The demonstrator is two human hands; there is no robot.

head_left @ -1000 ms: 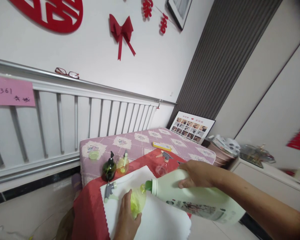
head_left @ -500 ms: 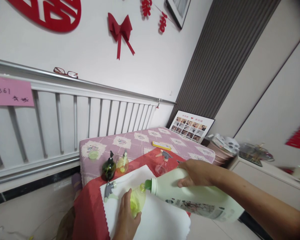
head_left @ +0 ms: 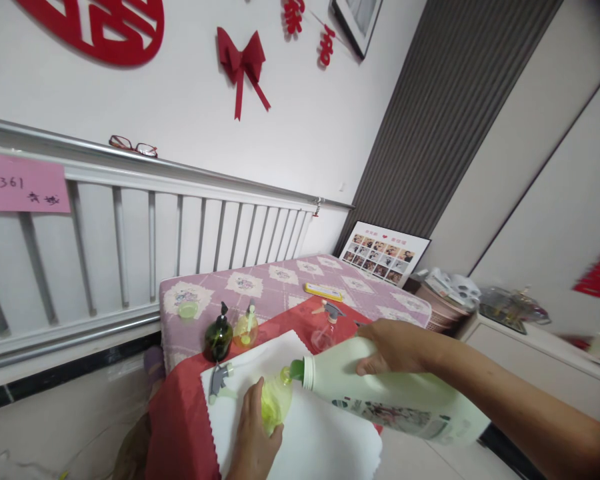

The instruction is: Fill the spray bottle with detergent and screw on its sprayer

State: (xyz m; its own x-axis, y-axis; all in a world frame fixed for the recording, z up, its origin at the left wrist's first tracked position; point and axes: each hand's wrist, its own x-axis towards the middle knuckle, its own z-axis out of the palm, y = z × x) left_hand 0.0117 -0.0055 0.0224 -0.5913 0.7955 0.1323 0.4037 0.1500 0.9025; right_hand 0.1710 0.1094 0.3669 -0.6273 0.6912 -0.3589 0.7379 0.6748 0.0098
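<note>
My right hand (head_left: pixel 395 347) grips a large white detergent jug (head_left: pixel 395 399) tilted nearly flat, its green spout (head_left: pixel 296 371) meeting the mouth of a small yellow-green bottle (head_left: pixel 275 401). My left hand (head_left: pixel 253 433) is wrapped round that small bottle, holding it on a white cloth (head_left: pixel 325 440). A grey spray head (head_left: pixel 219 379) lies loose on the cloth to the left.
The cloth lies on a red cover (head_left: pixel 180 420) over a pink patterned table (head_left: pixel 280 280). A dark green pump bottle (head_left: pixel 218 337), a yellow bottle (head_left: pixel 246 329), a clear spray bottle (head_left: pixel 326 329) and a yellow flat item (head_left: pixel 323 291) stand behind. A white radiator (head_left: pixel 130 247) lines the wall.
</note>
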